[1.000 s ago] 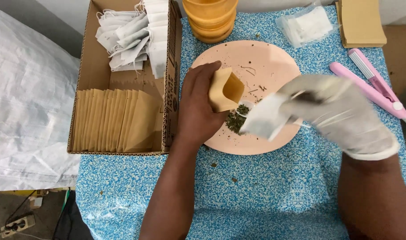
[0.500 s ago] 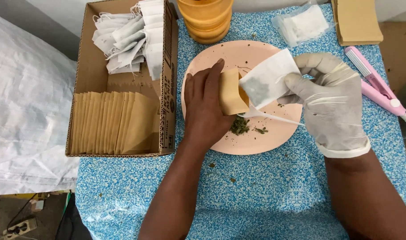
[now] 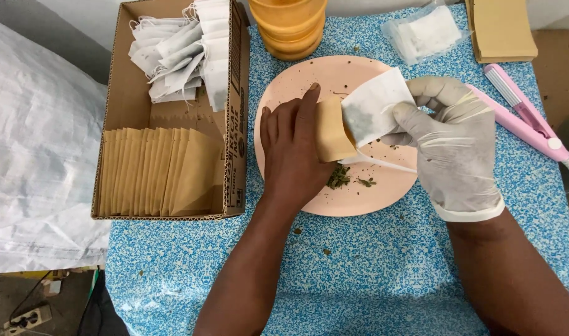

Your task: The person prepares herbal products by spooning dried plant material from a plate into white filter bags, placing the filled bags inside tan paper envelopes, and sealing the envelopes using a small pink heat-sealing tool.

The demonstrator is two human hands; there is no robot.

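Over the pink plate [image 3: 359,74], the bare left hand [image 3: 294,152] grips a small brown paper envelope [image 3: 333,130], its fingers pressed together along the envelope's back and its mouth turned toward the other hand. The right hand [image 3: 456,146], in a pale glove, pinches a white filter tea bag [image 3: 375,106] between thumb and forefinger, and the bag's lower corner sits at the envelope's mouth, touching it; how far it is inside cannot be told. A white spoon [image 3: 384,163] lies on the plate just under both hands, beside a small heap of dried green leaves [image 3: 338,178]. To the left, a cardboard box [image 3: 126,106] holds a row of brown envelopes [image 3: 160,171] standing on edge and a pile of filled white tea bags [image 3: 185,53]. A pink heat sealer [image 3: 527,121] lies at the right of the blue speckled tablecloth [image 3: 371,267], near a stack of orange tubs [image 3: 291,28], a clear packet of white bags [image 3: 424,34] and a stack of flat brown envelopes [image 3: 502,31].
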